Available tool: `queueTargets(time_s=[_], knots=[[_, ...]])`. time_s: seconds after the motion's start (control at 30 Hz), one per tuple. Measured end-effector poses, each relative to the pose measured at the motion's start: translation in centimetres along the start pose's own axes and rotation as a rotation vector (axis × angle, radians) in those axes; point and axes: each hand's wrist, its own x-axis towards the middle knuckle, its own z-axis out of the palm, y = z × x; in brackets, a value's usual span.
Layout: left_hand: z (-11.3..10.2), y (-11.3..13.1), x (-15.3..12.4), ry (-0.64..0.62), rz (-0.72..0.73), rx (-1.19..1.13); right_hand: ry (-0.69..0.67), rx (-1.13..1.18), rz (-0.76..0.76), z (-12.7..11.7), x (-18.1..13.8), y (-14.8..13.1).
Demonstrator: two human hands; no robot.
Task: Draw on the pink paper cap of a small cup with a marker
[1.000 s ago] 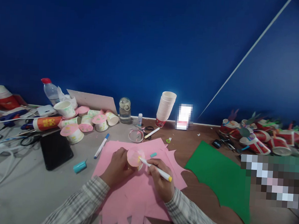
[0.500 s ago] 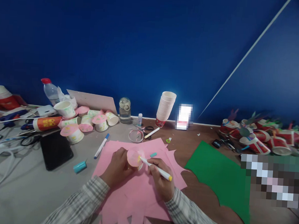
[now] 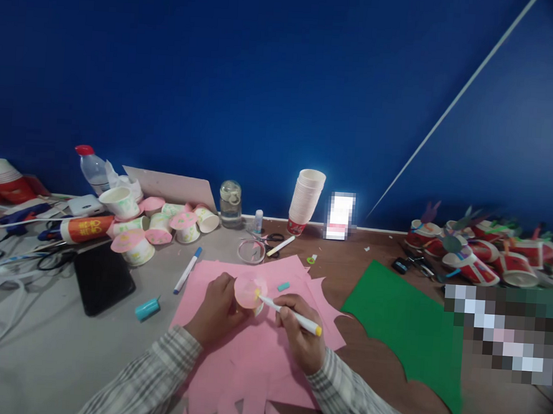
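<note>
Pink disc (image 3: 247, 289): at marker (image 3: 305, 323) tip
Right hand (image 3: 303, 343): pinches marker, tip leftward
Left hand (image 3: 218, 306): curls round cup (image 3: 258, 308) beneath disc

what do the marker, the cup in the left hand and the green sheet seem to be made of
Marker: likely plastic, a smooth white barrel with a yellow end.
Cup: perhaps paper, pale-walled, but partly hidden by the pink disc.
Green sheet: card or felt, unclear which; matte, flat, with cut edges.
</note>
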Motion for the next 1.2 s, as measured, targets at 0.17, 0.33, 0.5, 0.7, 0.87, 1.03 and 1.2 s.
queueTargets(time_s=[0.17, 0.33, 0.5, 0.7, 0.87, 1.03, 1.2], knots=[[0.2, -0.2, 0.0, 0.003, 0.004, 0.016, -0.011, 0.018, -0.005, 0.0, 0.0, -0.1], [0.2, -0.1, -0.1, 0.000, -0.019, 0.005, 0.116, 0.103, -0.021, 0.1, 0.1, 0.5], [-0.1, 0.2, -0.1, 0.003, -0.014, -0.038, 0.155, 0.135, -0.012, 0.5, 0.1, 1.2], [-0.8, 1.0, -0.2, -0.051, 0.012, -0.079, 0.106, -0.006, -0.055, 0.9, 0.0, 1.2], [-1.0, 1.1, -0.2, -0.101, -0.005, -0.116, 0.050, -0.018, -0.025, 1.3, 0.1, 1.3], [-0.8, 0.7, -0.1, -0.111, -0.061, -0.148, 0.019, 0.073, 0.005, 1.5, 0.0, 1.4], [-0.6, 0.5, -0.1, -0.064, -0.076, -0.145, -0.006, 0.147, 0.031, 1.5, -0.2, 1.5]])
